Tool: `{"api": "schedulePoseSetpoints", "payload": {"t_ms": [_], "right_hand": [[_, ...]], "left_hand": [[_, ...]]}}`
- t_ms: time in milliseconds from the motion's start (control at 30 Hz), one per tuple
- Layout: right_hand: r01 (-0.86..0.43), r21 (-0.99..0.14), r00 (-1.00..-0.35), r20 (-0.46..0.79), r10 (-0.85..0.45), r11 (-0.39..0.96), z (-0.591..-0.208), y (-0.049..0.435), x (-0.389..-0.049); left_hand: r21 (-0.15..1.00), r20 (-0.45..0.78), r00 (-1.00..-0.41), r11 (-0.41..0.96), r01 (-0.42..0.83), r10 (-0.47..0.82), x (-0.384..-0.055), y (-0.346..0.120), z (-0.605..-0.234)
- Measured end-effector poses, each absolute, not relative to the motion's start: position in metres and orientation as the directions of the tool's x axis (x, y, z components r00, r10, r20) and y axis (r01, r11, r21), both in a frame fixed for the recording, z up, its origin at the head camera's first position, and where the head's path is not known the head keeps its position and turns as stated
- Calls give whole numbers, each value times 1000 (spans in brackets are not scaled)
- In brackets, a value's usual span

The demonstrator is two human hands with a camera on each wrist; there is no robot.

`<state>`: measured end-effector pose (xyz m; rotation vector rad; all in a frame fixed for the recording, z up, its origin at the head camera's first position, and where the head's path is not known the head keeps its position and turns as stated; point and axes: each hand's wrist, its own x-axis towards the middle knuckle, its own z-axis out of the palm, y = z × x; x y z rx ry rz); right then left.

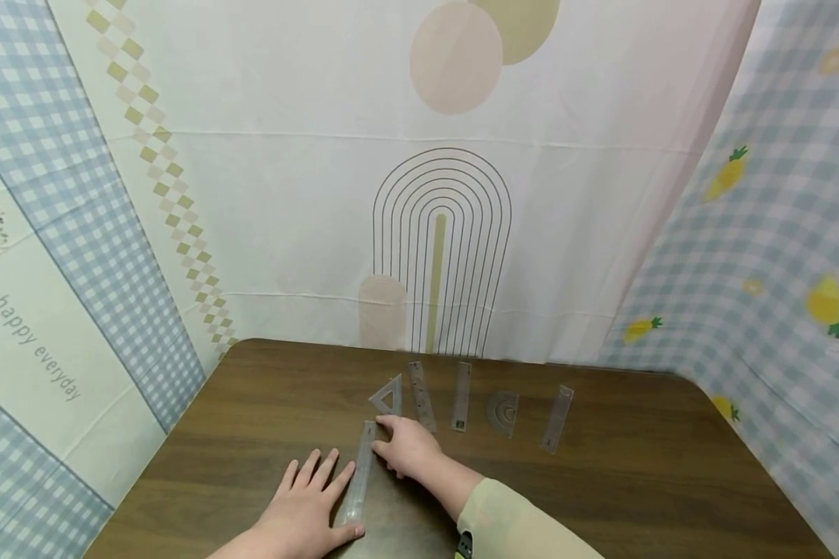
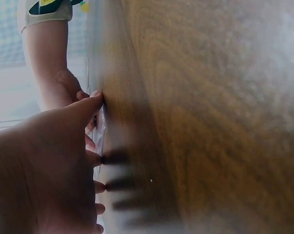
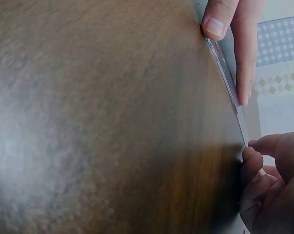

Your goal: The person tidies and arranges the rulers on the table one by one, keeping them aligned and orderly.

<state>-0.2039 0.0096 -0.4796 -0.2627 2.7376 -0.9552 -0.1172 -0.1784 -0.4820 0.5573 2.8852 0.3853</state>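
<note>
A clear plastic ruler (image 1: 361,473) lies on the brown wooden table, slightly slanted. My left hand (image 1: 301,505) rests to its left with fingers spread and straight; the index finger touches its long edge and the thumb lies at its near end. At the ruler's far end, my right hand (image 1: 410,448) pinches the corner between thumb and index finger, the other fingers curled under. In the right wrist view, the ruler (image 3: 227,80) shows as a thin edge between the two hands. Just beyond the right hand lies a clear set square (image 1: 376,399), partly hidden by that hand.
Farther back on the table (image 1: 636,466) lie a clear ruler (image 1: 422,394), a second one (image 1: 461,396), a clear protractor (image 1: 505,413) and another ruler (image 1: 558,419) at the right. Patterned cloth (image 1: 287,217) hangs behind and on both sides.
</note>
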Motion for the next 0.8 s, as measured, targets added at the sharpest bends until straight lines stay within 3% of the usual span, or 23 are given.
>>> {"api": "schedulePoseSetpoints", "payload": {"t_ms": [800], "right_hand": [[-110,-812,-954,-75,-289,573,-476,30,-194]], "left_hand": [[296,-44,-950,913,282,308,-125,-163,-476]]}}
